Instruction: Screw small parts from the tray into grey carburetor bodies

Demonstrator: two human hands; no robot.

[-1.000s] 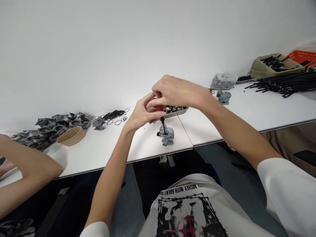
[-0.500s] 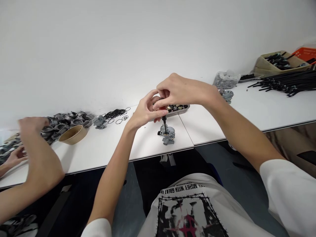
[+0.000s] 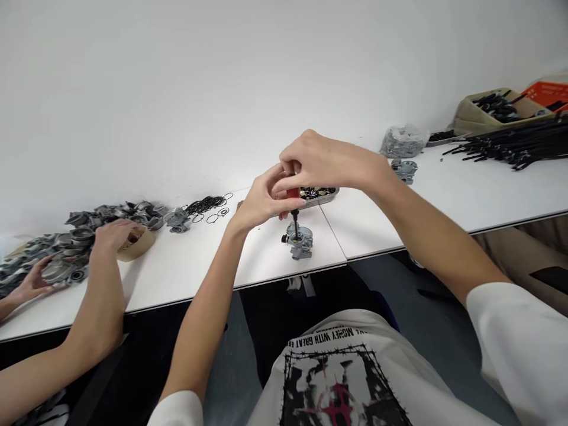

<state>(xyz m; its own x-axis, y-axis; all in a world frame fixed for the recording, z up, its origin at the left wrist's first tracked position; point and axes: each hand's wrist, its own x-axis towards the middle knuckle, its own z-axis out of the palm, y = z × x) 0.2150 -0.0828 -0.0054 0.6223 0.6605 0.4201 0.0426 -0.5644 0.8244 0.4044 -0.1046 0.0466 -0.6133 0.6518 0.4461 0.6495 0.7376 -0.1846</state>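
Note:
A screwdriver [image 3: 295, 216] with a red and black handle stands upright, its tip down inside the round opening of a grey metal carburetor [image 3: 302, 244] on the table. My left hand [image 3: 261, 201] is closed around the lower part of the handle. From above, my right hand [image 3: 306, 165] pinches the top of the same handle, and its fingers partly hide it. Just behind the hands lies a metal tray [image 3: 326, 198] of small black and brass parts.
At left, a co-worker's hand [image 3: 116, 234] reaches into a cardboard bowl [image 3: 141, 251] beside piled grey castings [image 3: 89, 222]. Black O-rings [image 3: 206, 205] lie near another carburetor [image 3: 178, 220]. Rightward are a plastic bag [image 3: 403, 142], black cables [image 3: 519, 145] and a beige bin [image 3: 470, 118].
The co-worker's arm has swung right, bringing that hand to the cardboard bowl. My hands stay on the screwdriver in nearly the same place; the view has shifted slightly.

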